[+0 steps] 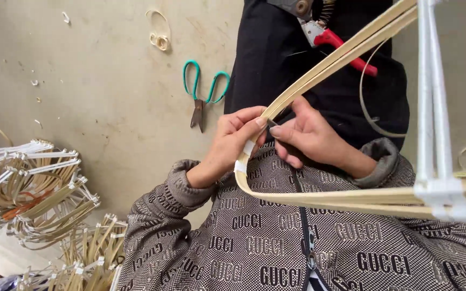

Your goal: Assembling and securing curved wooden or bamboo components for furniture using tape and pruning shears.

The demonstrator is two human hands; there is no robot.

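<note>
My left hand [232, 141] pinches the sharp bend of a bundle of pale bamboo strips [324, 198], with white tape on its fingertip and on the strips near the bend. My right hand [309, 133] grips the same bend from the other side, thumb pressed next to my left thumb. From the bend one leg of the strips runs up to the top right, the other sweeps right across my lap. White tape-wrapped strips [426, 97] cross the frame at the right and join the lower leg.
Green-handled scissors [203, 94] lie on the concrete floor, left of my black trouser leg. Red-handled pruning shears [334, 44] rest on my lap at the top. Piles of finished bent bamboo frames with white tape [33, 188] sit at the left, and shavings litter the floor.
</note>
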